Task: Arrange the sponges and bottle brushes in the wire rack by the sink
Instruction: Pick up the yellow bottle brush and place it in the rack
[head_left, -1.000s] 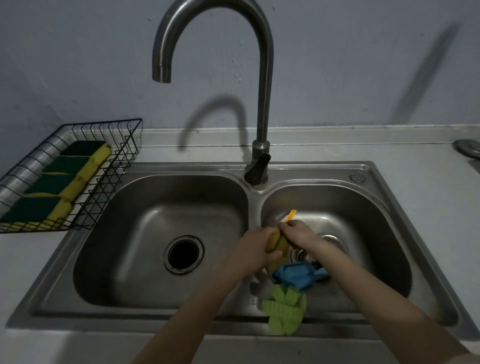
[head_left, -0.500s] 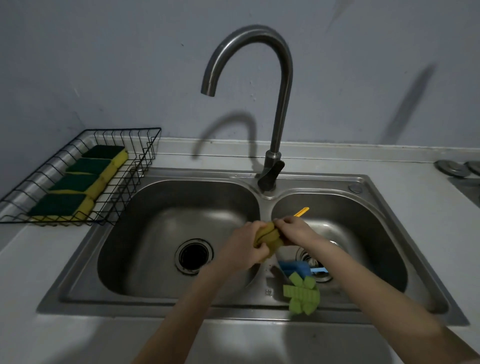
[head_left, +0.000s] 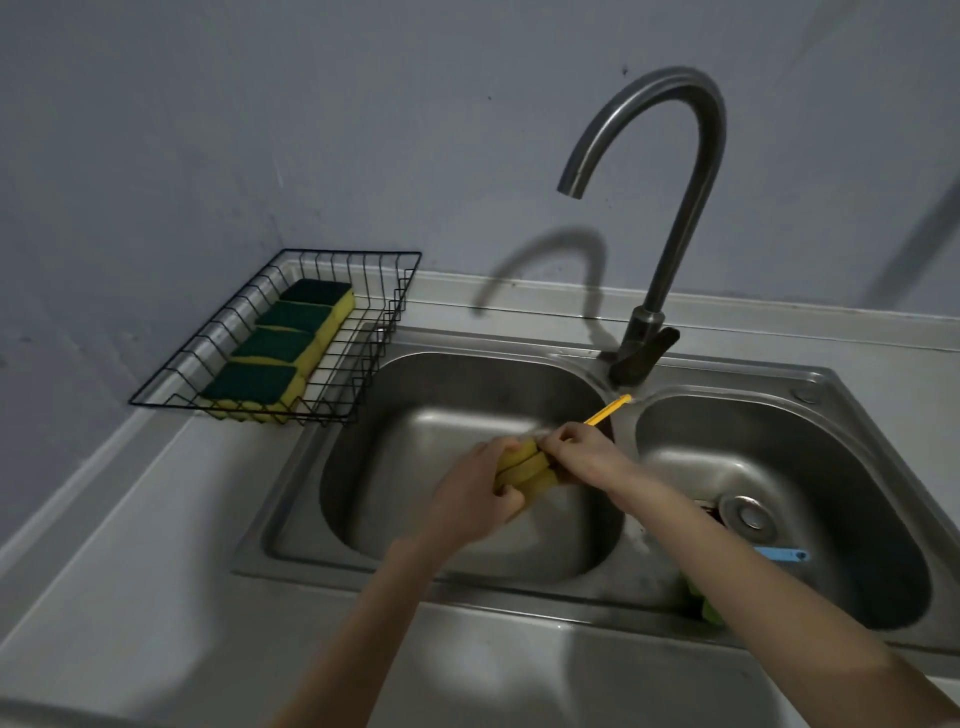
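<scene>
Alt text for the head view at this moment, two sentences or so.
Over a steel double sink, the left hand grips a yellow sponge-headed bottle brush while the right hand holds its yellow handle. A black wire rack on the counter holds four green-and-yellow sponges.

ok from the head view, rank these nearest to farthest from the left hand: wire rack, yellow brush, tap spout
1. yellow brush, gripped in the left hand
2. wire rack, on the counter to the left
3. tap spout, up high, behind and to the right
</scene>
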